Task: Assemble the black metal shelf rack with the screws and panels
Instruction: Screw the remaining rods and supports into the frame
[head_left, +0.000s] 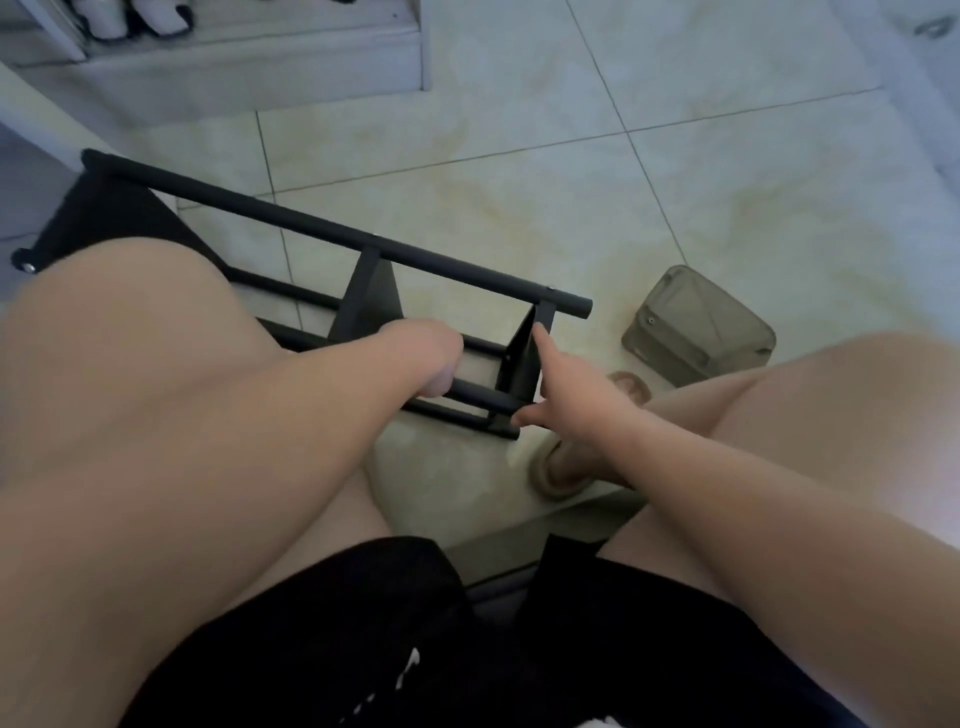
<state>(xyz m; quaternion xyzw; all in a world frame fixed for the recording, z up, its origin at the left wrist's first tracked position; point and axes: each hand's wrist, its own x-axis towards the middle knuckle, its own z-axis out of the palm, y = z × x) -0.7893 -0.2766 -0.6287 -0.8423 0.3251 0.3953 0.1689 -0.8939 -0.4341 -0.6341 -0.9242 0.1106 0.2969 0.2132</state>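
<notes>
Head view: person seated, looking down between bare knees. The rack (322, 224) lies on its side on the tile floor (519, 104), running from upper left to centre, its far-left end hidden behind the left thigh. A long top tube crosses the frame diagonally and thinner rods run parallel below it.

Two flat panels stand between the tubes. One panel (371, 296) is mid-frame, the end panel (519, 364) near the rack's right end.

Left hand (434, 353) is on a lower rod (483, 396), just left of the end panel. The fingers curl over and round it in a fist-like grip, fingertips hidden underneath.

Right hand (576, 402) is at the rack's right end. The index finger (543, 338) is stretched straight with its tip touching the end panel's upper edge. The thumb is spread wide and touches the end of the lowest tube. The other fingers are tucked out of sight — cannot tell how they lie. Nothing is held in this hand.

An olive pouch (696, 327) sits on the floor right of the rack, apart from it. A tan slipper (556, 480) is on a foot under the right forearm. Black shorts (363, 623) fill the bottom of the frame. A white cabinet (260, 62) is at top left — what's on it is too blurred to tell.
</notes>
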